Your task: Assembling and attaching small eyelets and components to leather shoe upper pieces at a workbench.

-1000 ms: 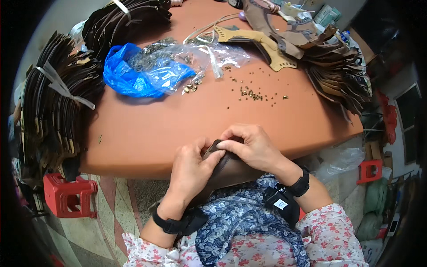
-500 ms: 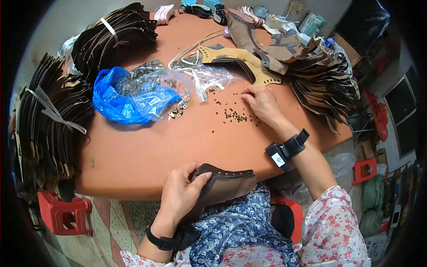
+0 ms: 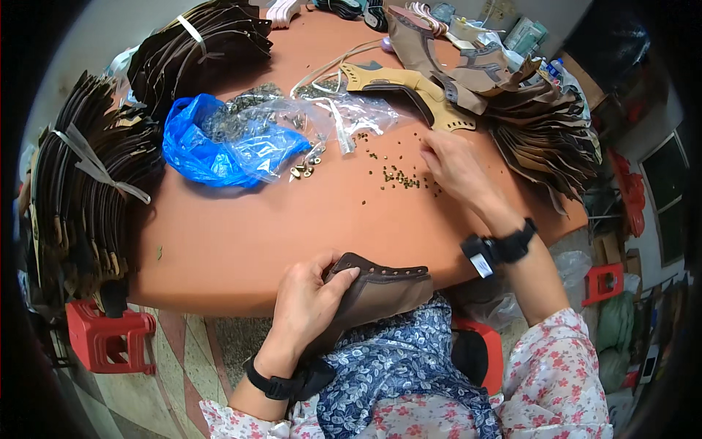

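Note:
My left hand [image 3: 306, 296] grips a brown shoe upper [image 3: 387, 296] by its side at the table's near edge, thumb on top. A row of small holes runs along the upper's darker top band. My right hand [image 3: 457, 168] is over the table, its fingers curled and pinched together; whatever is between the fingertips is hidden. Just left of it lie scattered small brass-coloured eyelets [image 3: 401, 178]. Beyond that hand, a tan and dark upper piece [image 3: 417, 84] with holes at both ends rests against other brown uppers.
A blue plastic bag [image 3: 201, 157] and clear bags of small metal parts lie mid-table [image 3: 234, 256]. Tied stacks of dark uppers [image 3: 88, 197] stand at the left, and fanned-out brown pieces [image 3: 545, 139] at the right. Red stools [image 3: 110, 336] are on the floor.
My right hand has shifted slightly rightward and nearer, its fingers more curled. My left hand still grips the shoe upper. The whole view has shifted a little.

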